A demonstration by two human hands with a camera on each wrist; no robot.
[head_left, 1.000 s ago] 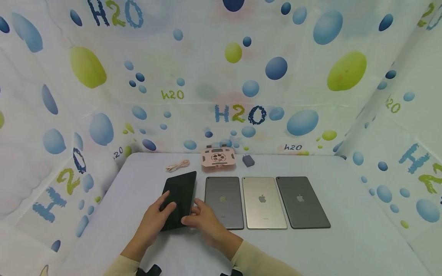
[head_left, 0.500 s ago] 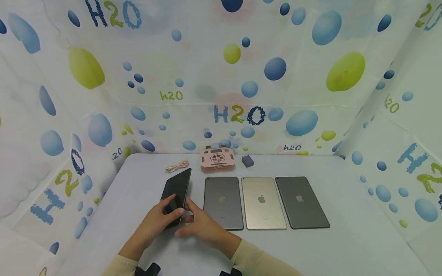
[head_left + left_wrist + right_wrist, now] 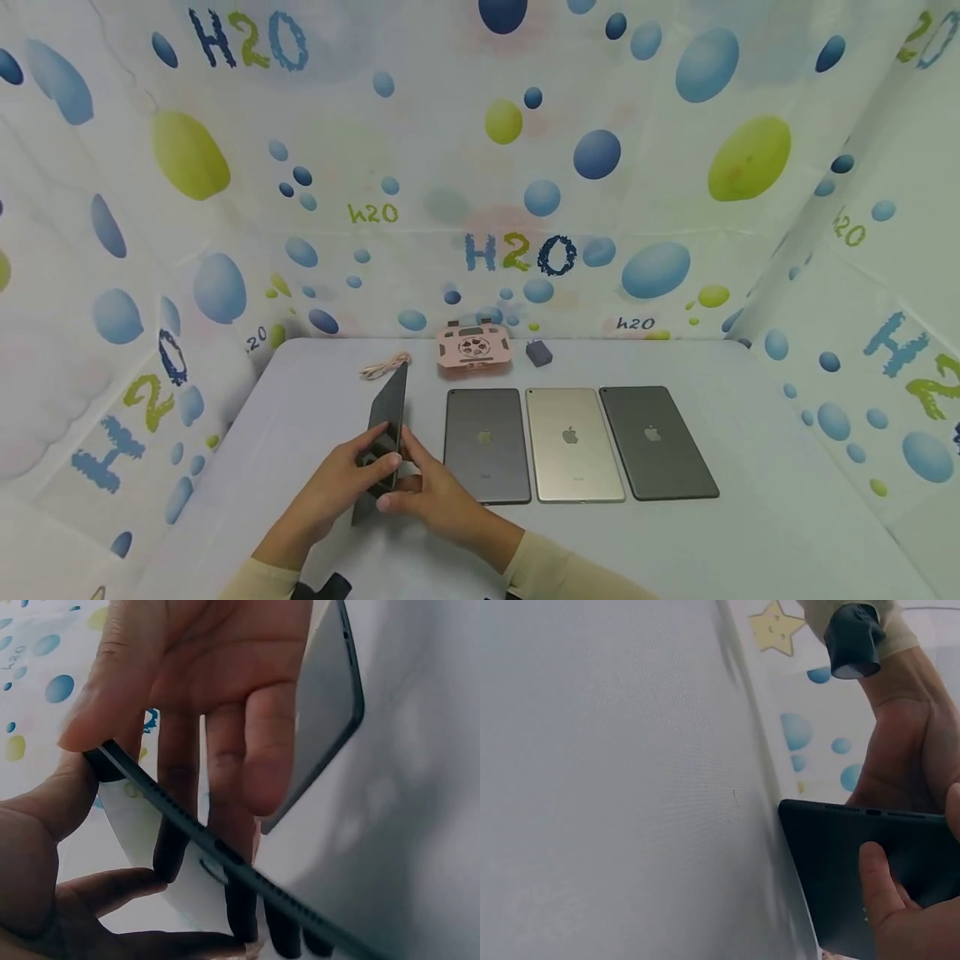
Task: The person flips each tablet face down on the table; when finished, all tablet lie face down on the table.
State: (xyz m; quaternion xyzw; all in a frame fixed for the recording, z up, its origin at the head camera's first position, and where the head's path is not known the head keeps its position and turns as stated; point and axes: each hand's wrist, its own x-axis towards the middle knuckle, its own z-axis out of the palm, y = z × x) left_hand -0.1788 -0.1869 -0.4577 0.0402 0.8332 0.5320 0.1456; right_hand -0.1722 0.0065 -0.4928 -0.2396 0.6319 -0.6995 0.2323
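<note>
A dark tablet [image 3: 388, 402] stands tilted almost edge-on to the head view, on the left part of the table. Both hands hold it. My left hand [image 3: 333, 483] is on its left side, with the thumb by the tablet's edge. From the right, my right hand [image 3: 446, 504] grips it. In the right wrist view, one right finger [image 3: 877, 877] lies on the tablet's dark back [image 3: 825, 855]. The left wrist view shows the tablet's port edge [image 3: 225, 855] running diagonally between the hands. Whether its lower edge touches the table cannot be told.
To the right, a grey tablet [image 3: 486, 442], a gold tablet [image 3: 573, 442] and a dark grey tablet [image 3: 658, 442] lie back up in a row. Behind are a coiled cable [image 3: 384, 367], a pink case [image 3: 474, 346] and a dark charger block [image 3: 538, 353]. A printed curtain [image 3: 427, 150] surrounds the table.
The tablet has turned from screen-up and tilted to nearly edge-on, its right side rising. The right hand has moved slightly left with it. Things on the table have stayed put.
</note>
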